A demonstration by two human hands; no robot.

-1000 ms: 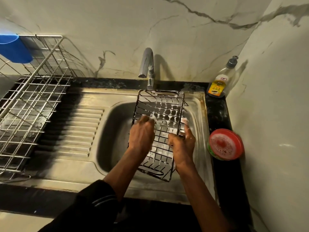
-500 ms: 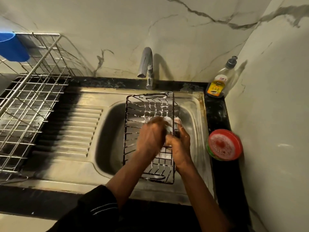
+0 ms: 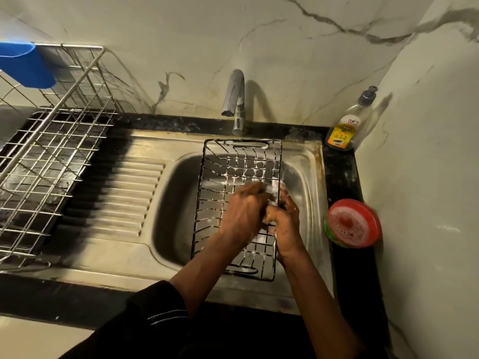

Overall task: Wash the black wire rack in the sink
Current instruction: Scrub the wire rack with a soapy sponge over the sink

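At frame centre the right hand (image 3: 285, 218) clamps the black wire rack (image 3: 239, 161) steady over the sink (image 3: 178, 203) while the left hand (image 3: 245, 213), fingers seemingly curled on something blurred, scrubs.

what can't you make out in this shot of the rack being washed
Head view only:
- What the left hand scrubs with: motion blur and foam hide it.
- Right hand fingers: behind the black wire rack edge, so the grip is unclear.
- Soap bottle label: too small to read.
- Blue container: cut off by the left edge.
- Sink drain: hidden under the rack and hands.
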